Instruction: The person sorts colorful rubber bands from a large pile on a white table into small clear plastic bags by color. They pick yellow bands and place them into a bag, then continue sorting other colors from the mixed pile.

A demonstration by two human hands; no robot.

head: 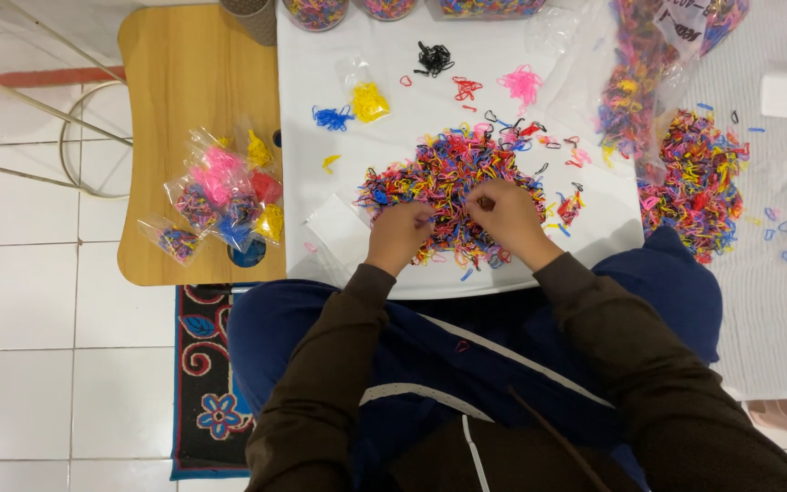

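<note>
Multicoloured small rubber bands lie heaped [453, 187] on the white board [321, 73] across the lap, where the left hand [400, 235] and right hand [507, 219], close together, pinch into the pile, apparently sorting by colour, calling for fine fingertip picking.

A single view is given, taken from a camera worn on the head and directed almost straight down. The white tabletop [339, 73] is seen from close above, with the lap filling the lower frame and tiled floor [38, 346] at the left.
</note>
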